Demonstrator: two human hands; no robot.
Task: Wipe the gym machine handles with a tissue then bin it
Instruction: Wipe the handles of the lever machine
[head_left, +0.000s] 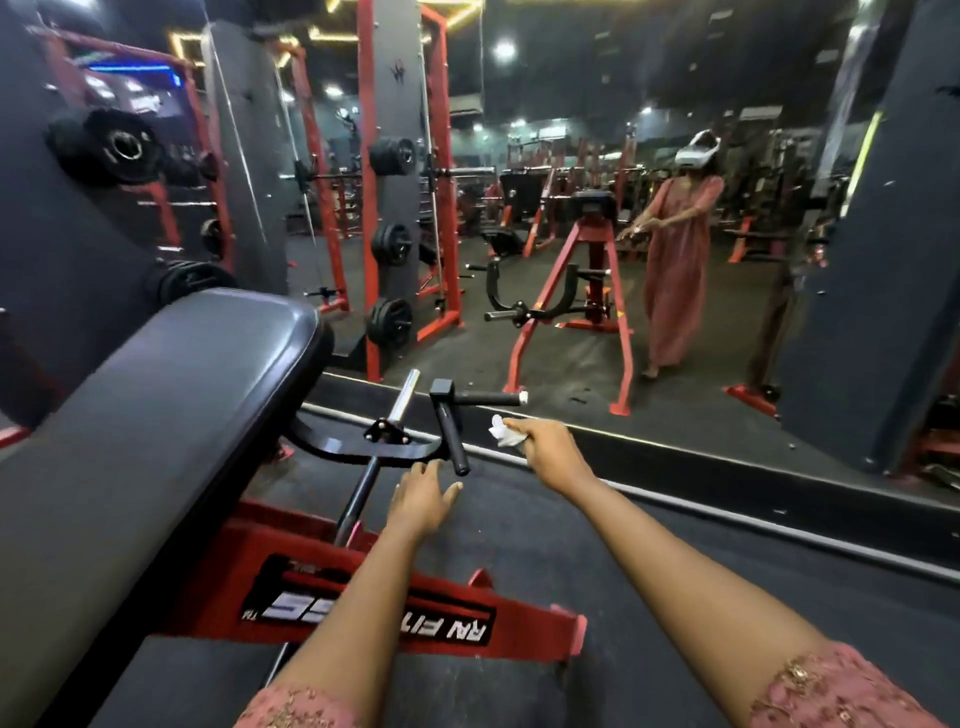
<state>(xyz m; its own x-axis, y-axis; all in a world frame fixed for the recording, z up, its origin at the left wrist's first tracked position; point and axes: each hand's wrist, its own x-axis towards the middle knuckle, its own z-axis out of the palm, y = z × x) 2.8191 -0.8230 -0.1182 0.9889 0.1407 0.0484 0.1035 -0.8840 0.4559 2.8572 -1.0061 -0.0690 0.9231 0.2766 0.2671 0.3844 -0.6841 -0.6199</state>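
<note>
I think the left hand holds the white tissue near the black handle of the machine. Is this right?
Not quite: the head view shows the right hand holding the white tissue near the black handle; the left hand holds nothing.

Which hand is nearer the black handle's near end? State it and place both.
Left. The left hand is open just below the near end of the black handle, not gripping it. The right hand holds the tissue off to its right.
</note>
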